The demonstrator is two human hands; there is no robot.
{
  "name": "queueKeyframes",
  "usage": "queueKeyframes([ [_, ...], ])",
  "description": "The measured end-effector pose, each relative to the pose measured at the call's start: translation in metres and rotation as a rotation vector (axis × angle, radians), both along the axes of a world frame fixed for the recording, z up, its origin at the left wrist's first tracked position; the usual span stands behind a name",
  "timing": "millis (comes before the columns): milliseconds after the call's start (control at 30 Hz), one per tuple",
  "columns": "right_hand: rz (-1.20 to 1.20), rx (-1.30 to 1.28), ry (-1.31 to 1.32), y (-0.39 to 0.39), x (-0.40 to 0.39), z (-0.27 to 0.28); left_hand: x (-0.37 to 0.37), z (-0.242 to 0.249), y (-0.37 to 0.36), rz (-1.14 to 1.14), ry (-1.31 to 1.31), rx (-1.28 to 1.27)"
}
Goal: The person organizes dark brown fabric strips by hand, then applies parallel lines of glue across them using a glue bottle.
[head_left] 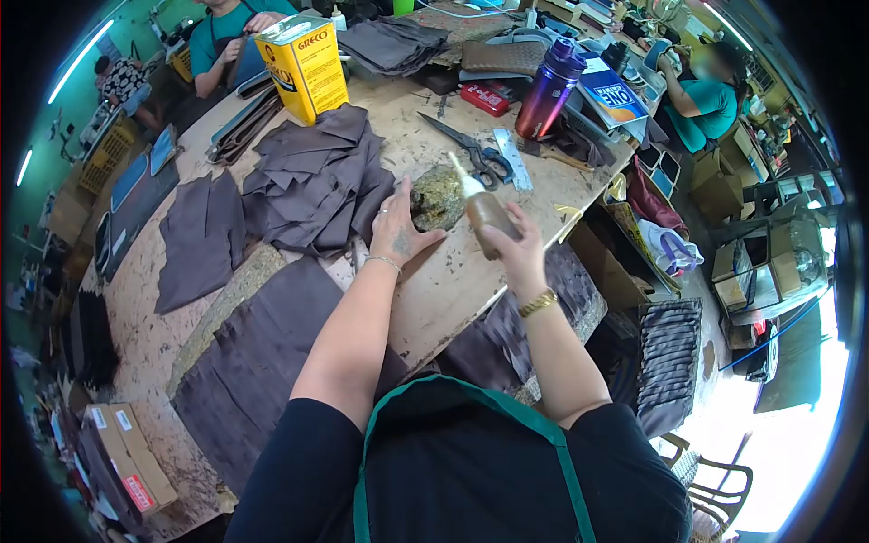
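Note:
A brown squeeze bottle [491,222] with a white pointed nozzle is in my right hand [518,249], tilted with its tip up and to the left. Close by, a rough, mottled, stone-like lump [437,195] sits on the table. My left hand [401,228] lies along the lump's left side, thumb and fingers spread apart; whether it bears on the lump is hard to tell. Black-handled scissors [471,149] and a pale ruler [513,161] lie just beyond. A heap of dark brown leather-like pieces [312,181] is left of my left hand.
A yellow can [303,71] and a purple bottle [549,89] stand on the worktable [136,335]. Boards with overlapping dark strips [262,353] lie near me. Co-workers in green shirts sit at the far left [213,45] and right [706,104]. A chair [715,480] stands behind right.

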State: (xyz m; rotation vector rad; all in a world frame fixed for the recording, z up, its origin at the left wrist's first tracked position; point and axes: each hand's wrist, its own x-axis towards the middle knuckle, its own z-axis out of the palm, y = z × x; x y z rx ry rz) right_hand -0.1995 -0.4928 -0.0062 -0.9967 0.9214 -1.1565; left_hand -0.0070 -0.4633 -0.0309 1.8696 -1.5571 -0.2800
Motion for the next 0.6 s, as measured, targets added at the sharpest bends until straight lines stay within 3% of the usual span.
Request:
queueKeyframes([
  [67,-0.015,-0.636,0.597,-0.008,0.015,-0.009,-0.003,0.003,0.001,0.024,-0.012,0.033],
  [100,-0.017,-0.633,0.594,-0.006,0.017,-0.014,-0.004,0.005,0.002,0.041,-0.018,0.036],
  [167,0.005,-0.77,0.963,0.007,0.021,-0.01,-0.004,0.005,0.002,0.061,-0.025,0.04],
  [433,0.06,-0.815,1.112,0.041,-0.007,-0.002,-0.006,0.005,0.001,0.154,0.023,0.05],
  [600,0.189,-0.657,0.962,0.055,-0.035,0.013,-0.002,0.001,0.001,0.118,0.009,0.042],
])
